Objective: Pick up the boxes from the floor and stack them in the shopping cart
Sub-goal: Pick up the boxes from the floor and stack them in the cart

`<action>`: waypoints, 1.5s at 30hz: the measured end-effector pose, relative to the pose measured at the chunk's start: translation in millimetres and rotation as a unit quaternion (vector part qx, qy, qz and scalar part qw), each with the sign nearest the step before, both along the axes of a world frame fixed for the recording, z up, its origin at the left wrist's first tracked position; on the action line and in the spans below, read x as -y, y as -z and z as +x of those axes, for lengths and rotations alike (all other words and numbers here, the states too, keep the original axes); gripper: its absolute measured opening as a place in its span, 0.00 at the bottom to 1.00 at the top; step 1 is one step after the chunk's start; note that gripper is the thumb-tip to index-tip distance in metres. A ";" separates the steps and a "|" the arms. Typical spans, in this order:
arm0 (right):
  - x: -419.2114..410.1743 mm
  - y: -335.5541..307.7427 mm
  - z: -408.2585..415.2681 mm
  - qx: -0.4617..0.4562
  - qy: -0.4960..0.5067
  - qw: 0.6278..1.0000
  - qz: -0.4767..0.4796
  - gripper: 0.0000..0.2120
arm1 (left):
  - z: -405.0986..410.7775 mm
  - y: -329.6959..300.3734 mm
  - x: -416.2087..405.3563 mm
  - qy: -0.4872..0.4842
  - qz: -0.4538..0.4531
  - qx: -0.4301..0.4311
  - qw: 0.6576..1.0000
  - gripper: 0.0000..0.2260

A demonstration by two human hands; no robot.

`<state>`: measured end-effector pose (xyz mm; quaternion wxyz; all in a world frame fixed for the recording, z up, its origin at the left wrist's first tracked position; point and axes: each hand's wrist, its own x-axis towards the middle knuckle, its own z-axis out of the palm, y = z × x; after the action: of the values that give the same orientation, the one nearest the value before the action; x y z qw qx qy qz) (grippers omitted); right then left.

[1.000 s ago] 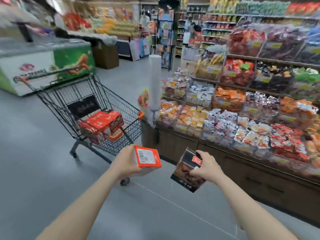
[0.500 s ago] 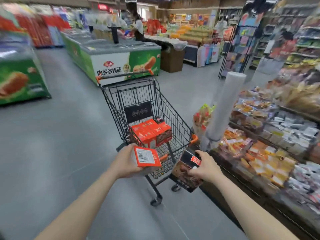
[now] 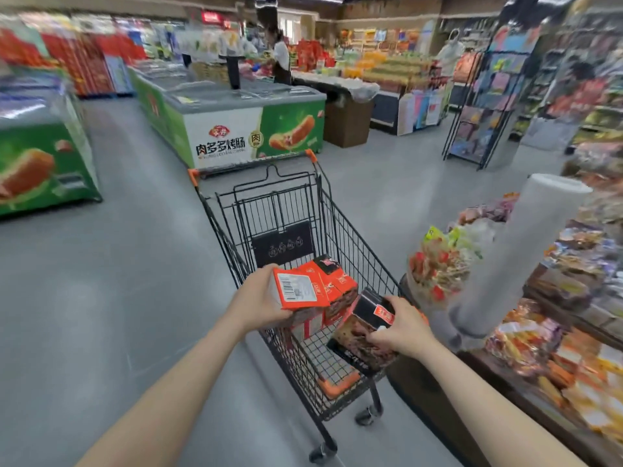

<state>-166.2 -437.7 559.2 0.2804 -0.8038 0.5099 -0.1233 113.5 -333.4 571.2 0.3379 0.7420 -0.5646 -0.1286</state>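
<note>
Over cart, box-gripping hands outstretched

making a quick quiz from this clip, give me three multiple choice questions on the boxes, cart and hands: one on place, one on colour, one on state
1. Where are the stacked boxes?
A. on the floor
B. inside the cart
C. on the freezer

2. What colour is the barcode face of the box in the left hand?
A. orange
B. blue
C. green

3. What is the right hand doing?
A. hanging free
B. pushing the cart handle
C. holding a dark box

Answers: 1 B, the orange boxes sit within the wire basket. 2 A, the face around the white barcode label is orange; the left hand holds it over the cart. 3 C, its fingers curl round the dark box above the basket.
</note>
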 end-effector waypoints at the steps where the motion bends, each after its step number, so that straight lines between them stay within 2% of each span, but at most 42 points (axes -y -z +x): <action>1: 6.4 1.6 10.2 0.000 0.010 1.000 0.002 0.40 | 14.0 2.7 13.2 0.013 0.002 0.013 1.000 0.25; 7: 38.9 17.4 64.3 -0.003 0.100 0.994 0.043 0.43 | 94.2 10.2 90.3 0.102 0.038 0.034 0.993 0.25; 11: 50.4 31.5 89.3 -0.021 0.174 0.982 0.073 0.45 | 136.2 23.4 138.1 0.145 0.065 0.055 0.986 0.40; 13: 55.1 38.4 96.2 -0.024 0.197 0.976 0.088 0.45 | 147.2 32.2 157.7 0.157 0.081 0.040 0.983 0.43; 21: 102.7 79.6 108.5 -0.085 0.237 0.964 0.089 0.42 | 154.3 69.4 246.1 0.233 0.108 0.020 0.966 0.33; 25: 146.6 108.4 116.7 -0.093 0.248 0.959 0.095 0.41 | 157.4 95.4 303.8 0.236 0.122 0.008 0.964 0.42; 28: 182.6 134.8 124.5 -0.101 0.251 0.958 0.092 0.40 | 158.9 115.0 343.3 0.237 0.143 0.009 0.961 0.38; 31: 213.7 163.6 131.4 -0.105 0.250 0.958 0.091 0.40 | 168.5 145.2 378.9 0.237 0.172 0.019 0.956 0.40; 34: 237.7 194.5 135.0 -0.109 0.261 0.955 0.091 0.40 | 173.2 161.1 402.7 0.248 0.169 0.019 0.954 0.37; 45: 266.0 279.9 154.1 -0.120 0.288 0.949 0.043 0.40 | 180.8 194.0 434.5 0.288 0.145 -0.007 0.947 0.34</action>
<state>-12.2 -703.7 279.3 0.2040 -0.6185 0.7547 -0.0793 294.3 -767.9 377.2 0.1790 0.5879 -0.7271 -0.3060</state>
